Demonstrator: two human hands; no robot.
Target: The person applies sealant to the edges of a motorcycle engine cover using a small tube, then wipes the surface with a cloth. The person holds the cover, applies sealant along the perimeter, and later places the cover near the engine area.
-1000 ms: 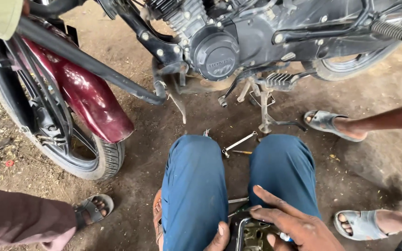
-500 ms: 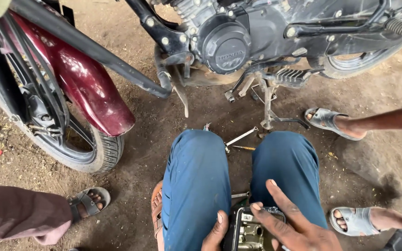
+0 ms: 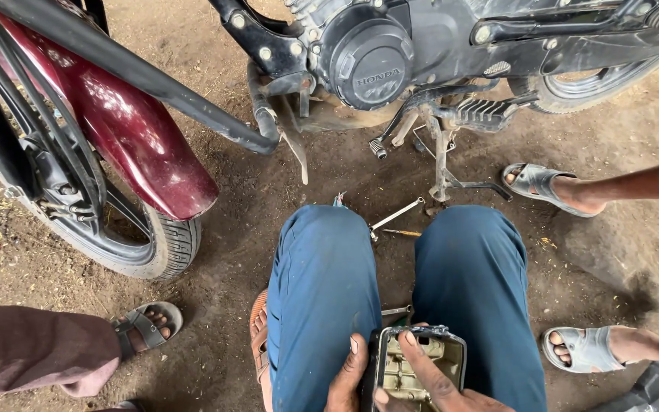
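Gripping a grimy grey metal engine cover [image 3: 419, 365] between blue-trousered knees [image 3: 329, 259], the left hand [image 3: 347, 378] clasps its edge while the right hand [image 3: 440, 385] spreads fingers across its open cavity; beyond, a silver spanner [image 3: 396, 214] lies on dirt before a maroon-fendered motorcycle [image 3: 368, 57].

I get only one view, from the head-worn camera, looking steeply down over my own blue-trousered knees [image 3: 390, 282] at the brown dirt floor [image 3: 245, 191]. It sits close above my lap at the bottom edge. Facing forward, it takes in the black engine of the dark red motorcycle [image 3: 368, 53] near the top edge.
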